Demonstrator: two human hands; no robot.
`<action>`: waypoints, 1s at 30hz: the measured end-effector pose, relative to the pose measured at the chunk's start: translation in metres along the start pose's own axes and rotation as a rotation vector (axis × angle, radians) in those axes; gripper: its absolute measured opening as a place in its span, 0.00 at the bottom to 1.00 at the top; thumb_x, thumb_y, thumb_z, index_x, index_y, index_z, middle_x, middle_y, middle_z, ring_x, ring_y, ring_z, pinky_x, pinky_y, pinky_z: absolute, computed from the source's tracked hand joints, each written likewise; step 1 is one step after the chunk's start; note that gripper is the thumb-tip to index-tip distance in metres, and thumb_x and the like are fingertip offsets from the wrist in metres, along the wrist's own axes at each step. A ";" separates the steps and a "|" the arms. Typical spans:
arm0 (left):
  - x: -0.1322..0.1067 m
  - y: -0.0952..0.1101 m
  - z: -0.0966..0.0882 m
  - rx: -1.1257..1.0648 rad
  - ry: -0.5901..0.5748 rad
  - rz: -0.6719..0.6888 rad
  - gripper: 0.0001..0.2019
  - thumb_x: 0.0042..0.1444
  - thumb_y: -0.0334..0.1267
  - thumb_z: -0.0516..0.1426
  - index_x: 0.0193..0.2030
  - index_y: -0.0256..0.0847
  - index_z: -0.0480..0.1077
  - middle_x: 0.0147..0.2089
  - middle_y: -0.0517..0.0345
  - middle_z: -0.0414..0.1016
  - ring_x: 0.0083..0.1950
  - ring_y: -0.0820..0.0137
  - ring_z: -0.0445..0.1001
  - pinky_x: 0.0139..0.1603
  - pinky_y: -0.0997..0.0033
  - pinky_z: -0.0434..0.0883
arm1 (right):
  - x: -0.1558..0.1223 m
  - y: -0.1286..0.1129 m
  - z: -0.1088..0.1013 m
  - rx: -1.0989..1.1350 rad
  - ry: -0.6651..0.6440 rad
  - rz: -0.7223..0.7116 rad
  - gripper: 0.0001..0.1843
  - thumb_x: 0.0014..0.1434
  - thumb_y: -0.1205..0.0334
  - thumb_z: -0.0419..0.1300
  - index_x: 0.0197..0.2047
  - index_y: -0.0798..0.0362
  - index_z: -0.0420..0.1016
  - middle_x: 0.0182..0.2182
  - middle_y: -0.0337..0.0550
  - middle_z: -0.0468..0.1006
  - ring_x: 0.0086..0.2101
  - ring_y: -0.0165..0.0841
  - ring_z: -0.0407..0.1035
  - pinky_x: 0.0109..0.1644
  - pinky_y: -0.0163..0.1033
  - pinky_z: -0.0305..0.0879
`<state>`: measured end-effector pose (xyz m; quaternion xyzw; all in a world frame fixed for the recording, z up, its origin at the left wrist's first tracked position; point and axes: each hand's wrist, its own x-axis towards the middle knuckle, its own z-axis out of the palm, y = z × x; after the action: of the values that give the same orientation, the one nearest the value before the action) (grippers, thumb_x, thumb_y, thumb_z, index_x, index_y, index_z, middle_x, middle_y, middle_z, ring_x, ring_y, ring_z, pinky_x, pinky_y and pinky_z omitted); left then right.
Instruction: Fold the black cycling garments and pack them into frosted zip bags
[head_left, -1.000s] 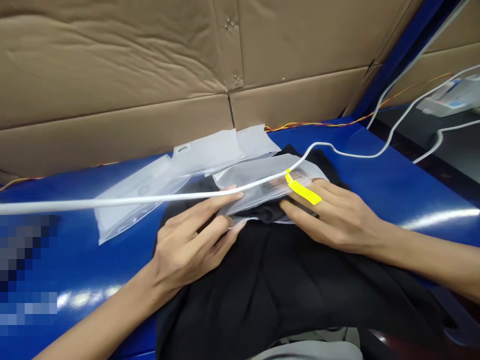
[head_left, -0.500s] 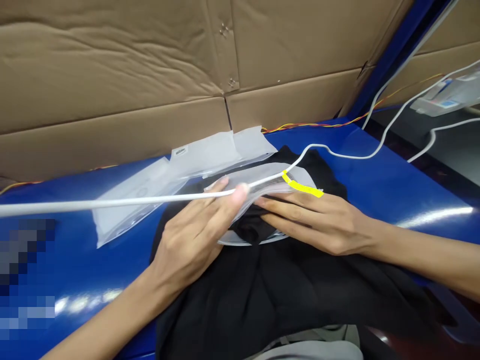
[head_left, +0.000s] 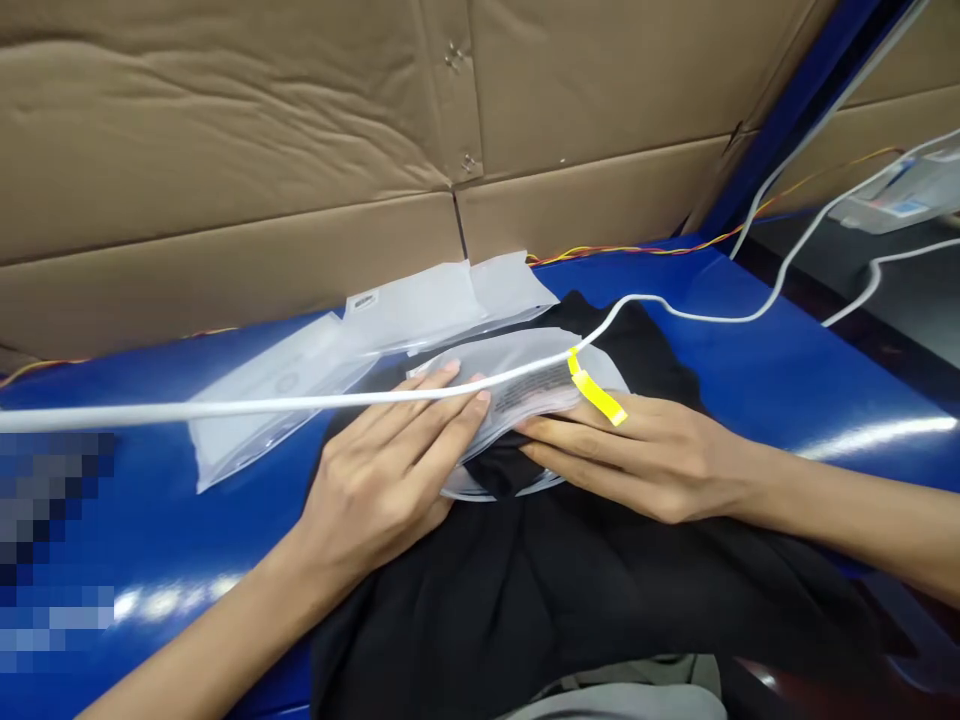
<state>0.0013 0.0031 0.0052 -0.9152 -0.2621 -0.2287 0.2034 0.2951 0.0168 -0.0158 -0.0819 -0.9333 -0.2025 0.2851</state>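
A clear plastic bag with small printing lies bowed over bunched black cloth, which fills its near-side opening. My left hand rests flat on the bag's left part, fingers stretched out toward the right. From the right, my right hand reaches to the bag's near edge. Its fingers are straight and close together, touching the black cloth, the upper one partly under the plastic; its thumb is hidden. A white cable with a yellow tag crosses in front of the bag and the left fingertips.
More clear plastic bags lie at the back of the blue table. Behind stands a cardboard wall, with red and yellow wires along its foot. A clear plastic box is at the far right.
My left fingertips have moved down slightly and now lie below the cable, flatter on the bag. The yellow tag has swung to hang more steeply. My right hand has barely moved.
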 end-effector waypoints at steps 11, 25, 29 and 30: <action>0.002 0.012 0.002 0.089 -0.140 -0.085 0.27 0.68 0.18 0.47 0.72 0.31 0.64 0.70 0.45 0.75 0.76 0.49 0.66 0.67 0.56 0.77 | 0.003 0.000 0.001 0.027 0.023 -0.006 0.14 0.71 0.77 0.58 0.56 0.66 0.80 0.56 0.55 0.85 0.59 0.38 0.78 0.67 0.41 0.75; -0.022 -0.081 -0.007 0.221 0.091 -0.235 0.16 0.71 0.27 0.53 0.60 0.37 0.77 0.62 0.52 0.83 0.71 0.59 0.75 0.68 0.56 0.77 | -0.009 -0.001 0.003 0.204 0.060 0.138 0.16 0.69 0.79 0.57 0.58 0.66 0.77 0.57 0.59 0.83 0.64 0.44 0.73 0.70 0.46 0.73; -0.029 -0.102 -0.007 0.273 -0.015 -0.456 0.20 0.65 0.28 0.52 0.60 0.31 0.75 0.62 0.43 0.82 0.72 0.56 0.74 0.70 0.54 0.73 | -0.009 -0.002 0.005 0.192 0.061 0.182 0.17 0.68 0.80 0.59 0.58 0.63 0.77 0.56 0.56 0.84 0.62 0.41 0.76 0.69 0.43 0.74; -0.030 -0.105 -0.007 0.293 -0.095 -0.566 0.22 0.64 0.27 0.51 0.62 0.32 0.74 0.65 0.44 0.80 0.73 0.57 0.73 0.70 0.55 0.73 | -0.009 -0.002 0.005 0.182 0.054 0.179 0.17 0.68 0.80 0.59 0.57 0.63 0.77 0.56 0.56 0.84 0.61 0.41 0.76 0.68 0.43 0.74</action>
<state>-0.0842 0.0699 0.0218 -0.7767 -0.5455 -0.1931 0.2488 0.3000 0.0170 -0.0249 -0.1332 -0.9287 -0.0929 0.3334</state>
